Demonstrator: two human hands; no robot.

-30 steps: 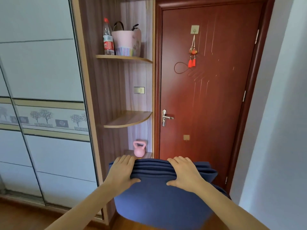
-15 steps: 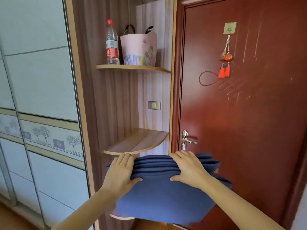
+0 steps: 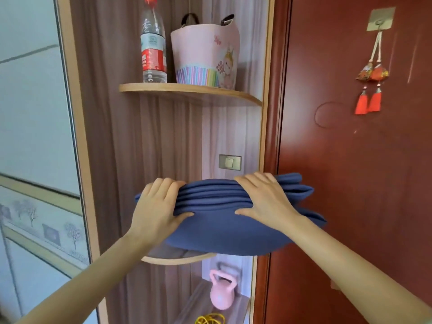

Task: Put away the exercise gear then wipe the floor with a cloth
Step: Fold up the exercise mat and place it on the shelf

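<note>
Folded blue foam mat (image 3: pixel 224 220) in frame middle, over middle wooden shelf (image 3: pixel 177 260). Left hand (image 3: pixel 156 206) and right hand (image 3: pixel 264 199) each squeeze fold stack tight. Looks soft, bendy, light; hold both ends so folds don't spring open. Pink kettlebell (image 3: pixel 222 293) below.

Water bottle (image 3: pixel 153 46) label: red and white band with small white characters, too blurred to read.
Pink bag (image 3: pixel 205 56) print: a cartoon figure, butterfly and coloured stripes; no lettering that can be made out.
Door ornament (image 3: pixel 371 73): patterned, no legible text.
Wall switch (image 3: pixel 229 162): unmarked.
</note>
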